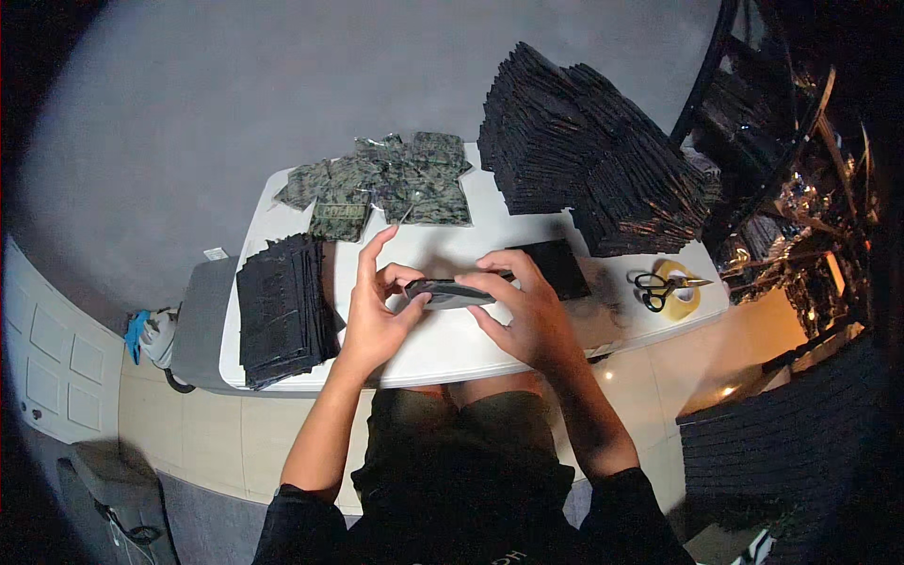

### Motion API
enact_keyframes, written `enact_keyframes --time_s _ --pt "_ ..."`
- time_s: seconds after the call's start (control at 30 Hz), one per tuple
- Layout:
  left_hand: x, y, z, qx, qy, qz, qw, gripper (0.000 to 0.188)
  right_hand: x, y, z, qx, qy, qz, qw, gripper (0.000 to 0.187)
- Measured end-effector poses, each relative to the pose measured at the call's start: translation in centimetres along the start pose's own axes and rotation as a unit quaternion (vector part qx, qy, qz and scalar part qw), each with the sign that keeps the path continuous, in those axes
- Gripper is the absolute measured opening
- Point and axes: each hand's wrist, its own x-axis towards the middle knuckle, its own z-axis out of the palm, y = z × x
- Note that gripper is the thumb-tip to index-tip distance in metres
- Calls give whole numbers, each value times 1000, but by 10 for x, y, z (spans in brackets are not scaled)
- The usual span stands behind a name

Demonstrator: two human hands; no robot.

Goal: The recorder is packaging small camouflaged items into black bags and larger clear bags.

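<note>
Between both hands, over the middle of the white table (405, 358), is a flat black piece (452, 294) with a slight sheen, seen nearly edge-on. My left hand (379, 311) pinches its left end between thumb and fingers, the index finger raised. The fingers of my right hand (523, 306) close on its right end. Whether the piece is cloth or a plastic sleeve, I cannot tell. Just beyond my right hand lies a flat black square piece (562, 268). A stack of black fabric pieces (282, 311) sits left of my left hand.
Camouflage patches in clear plastic (424, 184) lie at the table's far side. A tall heap of black fabric pieces (584, 141) fills the far right. Black-handled scissors (653, 292) rest on a yellow tape roll (682, 303) near the right edge. A white door (61, 348) stands left.
</note>
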Motion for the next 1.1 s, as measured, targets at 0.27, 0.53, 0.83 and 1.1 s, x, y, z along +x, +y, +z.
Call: enact_keyframes --time_s 0.27,0.53,0.83,1.1 --pt "3 -1 2 -24 19 -20 999 97 -2 2 9 -11 31 -12 999 36" --pt "8 5 -7 -27 3 -29 999 101 8 13 1 -58 54 -1 997 24" --pt "20 46 -2 196 0 189 962 80 25 17 -4 -37 71 -32 996 24" --pt "30 60 10 231 -72 194 951 71 28 17 -8 -22 88 -48 995 26"
